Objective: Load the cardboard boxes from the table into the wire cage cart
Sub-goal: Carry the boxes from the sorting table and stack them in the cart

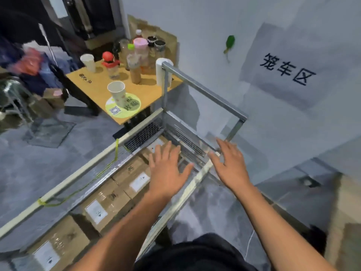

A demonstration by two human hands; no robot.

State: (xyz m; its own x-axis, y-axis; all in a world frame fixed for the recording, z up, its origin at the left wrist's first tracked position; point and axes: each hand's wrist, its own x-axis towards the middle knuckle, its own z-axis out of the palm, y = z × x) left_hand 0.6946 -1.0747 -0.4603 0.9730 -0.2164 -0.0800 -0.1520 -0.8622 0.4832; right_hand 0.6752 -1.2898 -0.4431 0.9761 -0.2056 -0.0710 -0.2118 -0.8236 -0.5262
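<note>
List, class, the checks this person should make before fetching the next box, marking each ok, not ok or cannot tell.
1. Left hand empty: ok, fingers straight.
2. Right hand empty: ok, fingers spread.
3. Boxes in the cart lying flat: ok.
4. Room left in the cart: cannot tell, hands cover the far end.
5. Next box in sight: cannot tell; the table in view carries cups and bottles.

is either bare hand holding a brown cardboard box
No, the left hand and the right hand both show straight, spread fingers at the metal wire cage cart, gripping nothing.
</note>
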